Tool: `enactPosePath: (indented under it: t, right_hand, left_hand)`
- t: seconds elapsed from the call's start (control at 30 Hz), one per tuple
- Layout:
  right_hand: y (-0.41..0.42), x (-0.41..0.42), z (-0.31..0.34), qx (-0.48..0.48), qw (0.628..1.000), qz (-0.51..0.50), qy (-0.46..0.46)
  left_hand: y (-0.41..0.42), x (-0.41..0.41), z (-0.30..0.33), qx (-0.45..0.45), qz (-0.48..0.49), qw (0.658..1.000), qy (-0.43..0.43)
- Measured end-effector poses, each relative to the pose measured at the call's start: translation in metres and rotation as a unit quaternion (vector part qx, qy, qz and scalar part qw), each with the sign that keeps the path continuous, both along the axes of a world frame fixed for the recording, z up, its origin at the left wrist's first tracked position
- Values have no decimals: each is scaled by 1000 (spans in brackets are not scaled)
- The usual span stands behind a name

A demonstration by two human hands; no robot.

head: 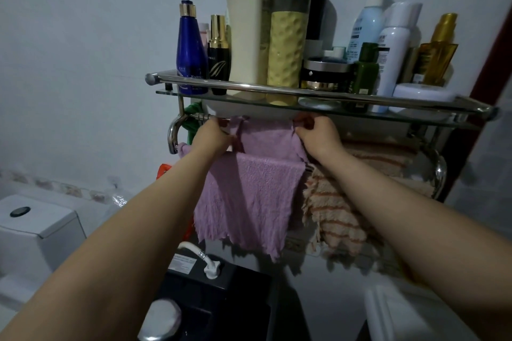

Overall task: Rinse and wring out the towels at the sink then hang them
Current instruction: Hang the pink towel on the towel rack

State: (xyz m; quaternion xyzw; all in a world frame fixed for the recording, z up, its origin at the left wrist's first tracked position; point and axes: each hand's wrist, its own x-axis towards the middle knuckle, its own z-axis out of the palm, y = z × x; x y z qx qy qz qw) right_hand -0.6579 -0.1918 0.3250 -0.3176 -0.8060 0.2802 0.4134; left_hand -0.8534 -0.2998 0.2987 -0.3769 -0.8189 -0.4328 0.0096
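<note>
Here: purple towel [266, 135], upper edge pinched by your left hand [212, 134] and right hand [318, 133] at the rear rail [205, 117].
Risk: uneven drape could slide off once you release it.

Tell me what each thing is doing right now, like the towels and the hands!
Purple towel: draped over the rail, top edge held at both corners.
Striped towel: hanging on the rail, untouched.
Left hand: pinching the purple towel's left corner.
Right hand: pinching its right corner.
Blue pump bottle: upright on the glass shelf.
Toilet tank: lid on.
</note>
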Motion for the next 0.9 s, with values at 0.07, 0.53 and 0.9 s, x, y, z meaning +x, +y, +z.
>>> enactPosePath:
  t: [0.07,0.53,0.9]
  right_hand:
    - [2,0,1,19,1000,0,-20]
    - [19,-2,2,109,955,-126,-245]
    - [17,9,-9,96,986,-78,-112]
  left_hand:
    - [1,2,3,45,-2,999,-24]
    - [6,-11,19,142,-41,951,-272]
    - [1,-34,20,215,35,943,-252]
